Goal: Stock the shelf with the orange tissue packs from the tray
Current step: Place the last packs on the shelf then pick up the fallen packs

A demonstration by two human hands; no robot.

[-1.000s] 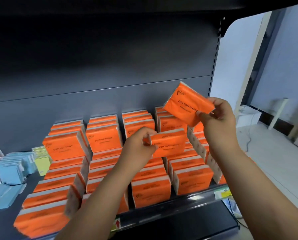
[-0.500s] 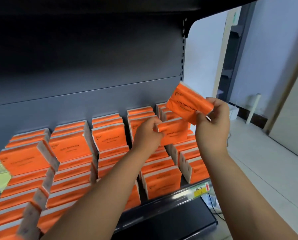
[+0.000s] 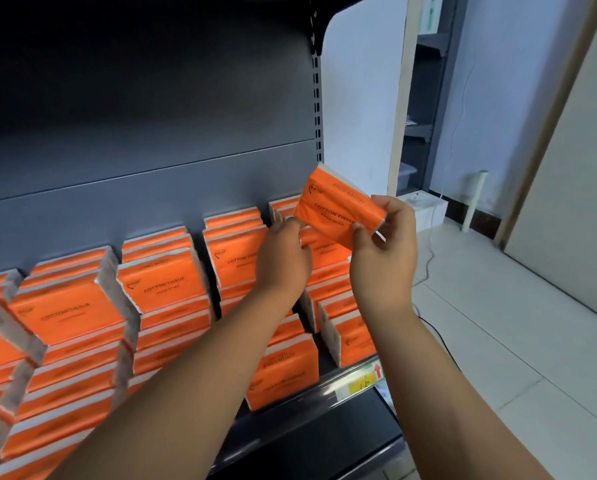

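Right hand (image 3: 383,258) is up by the right end of the shelf (image 3: 325,389), and it has 1 pack (image 3: 338,209) pinched by its near short end: thumb on the printed face, fingers (image 3: 392,204) wrapped round the end. The pack hangs tilted, far corner raised toward the back panel, clear of the rows below it.

Left hand (image 3: 283,261) is down among the stock. Its fingers (image 3: 290,224) curl on the left edge of a shelf pack (image 3: 325,249) standing directly under the held one, just below the right thumb. My read is that it's tipping that one back to open a slot, but I can't be sure.

Handling now. It looks light: soft tissue in a slick film wrap. It'll likely squash under a hard squeeze and slide out of a loose one. The best hold is probably across a short end or along the 2 long edges, where the stack is firmest, not the middle of the face.

The shelf is already dense with rows leaning back, so the drop spot I'd guess is just beneath the right fingers. The tray is out of view.
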